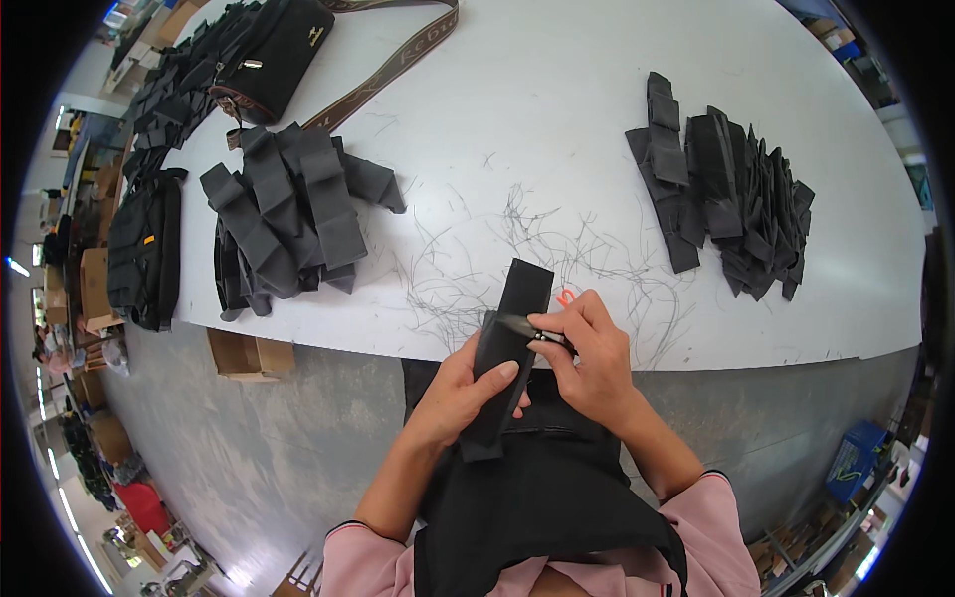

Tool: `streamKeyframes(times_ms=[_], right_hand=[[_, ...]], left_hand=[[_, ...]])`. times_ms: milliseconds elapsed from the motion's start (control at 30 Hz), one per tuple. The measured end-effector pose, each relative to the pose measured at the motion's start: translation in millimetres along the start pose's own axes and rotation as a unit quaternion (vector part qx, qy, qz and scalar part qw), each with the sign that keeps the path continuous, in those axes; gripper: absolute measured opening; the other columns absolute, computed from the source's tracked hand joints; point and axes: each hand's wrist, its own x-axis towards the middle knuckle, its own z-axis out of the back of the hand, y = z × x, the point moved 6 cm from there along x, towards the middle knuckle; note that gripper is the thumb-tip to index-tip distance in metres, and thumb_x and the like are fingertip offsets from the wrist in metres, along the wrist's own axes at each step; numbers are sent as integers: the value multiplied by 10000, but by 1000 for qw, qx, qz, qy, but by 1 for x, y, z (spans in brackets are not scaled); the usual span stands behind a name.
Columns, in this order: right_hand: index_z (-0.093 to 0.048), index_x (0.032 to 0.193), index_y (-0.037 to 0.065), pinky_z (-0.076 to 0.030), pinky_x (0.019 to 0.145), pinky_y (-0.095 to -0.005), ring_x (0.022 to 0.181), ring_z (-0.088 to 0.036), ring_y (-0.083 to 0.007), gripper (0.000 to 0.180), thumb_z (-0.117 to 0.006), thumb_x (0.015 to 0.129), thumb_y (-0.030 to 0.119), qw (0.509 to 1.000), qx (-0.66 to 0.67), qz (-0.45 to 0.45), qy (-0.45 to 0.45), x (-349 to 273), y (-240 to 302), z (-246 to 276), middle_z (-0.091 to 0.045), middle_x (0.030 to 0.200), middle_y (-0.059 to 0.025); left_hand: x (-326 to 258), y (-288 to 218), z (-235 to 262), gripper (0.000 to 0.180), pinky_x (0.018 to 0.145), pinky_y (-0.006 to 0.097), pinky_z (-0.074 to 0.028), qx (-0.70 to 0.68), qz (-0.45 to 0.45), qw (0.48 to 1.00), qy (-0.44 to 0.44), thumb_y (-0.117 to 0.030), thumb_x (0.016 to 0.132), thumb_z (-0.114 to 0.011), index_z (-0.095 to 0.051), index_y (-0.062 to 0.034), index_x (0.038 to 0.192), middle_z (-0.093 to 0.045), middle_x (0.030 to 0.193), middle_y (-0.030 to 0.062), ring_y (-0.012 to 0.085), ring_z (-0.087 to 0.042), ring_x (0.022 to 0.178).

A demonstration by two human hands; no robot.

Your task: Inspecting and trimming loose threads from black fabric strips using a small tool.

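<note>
My left hand [460,390] grips a long black fabric strap piece [505,348] near its lower half, holding it upright over my lap at the white table's near edge. My right hand [587,360] pinches small thread snips [550,336] with an orange handle tip, their blades against the strap's right edge. Many cut black threads [517,249] lie scattered on the table just beyond the strap. A black apron covers my lap below both hands.
A heap of folded black strap pieces [288,214] lies left on the white table [557,99]; another stack [731,194] lies right. A black bag with a brown patterned strap [274,50] sits far left. Cardboard boxes [249,356] stand on the floor.
</note>
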Motion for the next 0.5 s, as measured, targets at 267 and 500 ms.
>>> streamKeyframes(times_ms=[267, 500], right_hand=[[-597, 920, 16, -392, 500, -221, 636, -501, -54, 168, -671, 774, 54, 910, 315, -267, -27, 9, -47, -6, -536, 764, 6], [-590, 939, 20, -365, 475, -191, 555, -491, -57, 188, -677, 786, 86, 740, 542, -396, 51, -9, -43, -30, -547, 710, -1]], left_hand=[[0, -4, -14, 574, 716, 310, -528, -9, -20, 998, 65, -175, 905, -560, -221, -106, 1364, -526, 1149, 171, 221, -629, 839], [18, -6, -16, 740, 766, 358, -522, -126, -16, 977, 173, -321, 902, -575, -93, -145, 1436, -503, 1189, 193, 273, -626, 891]])
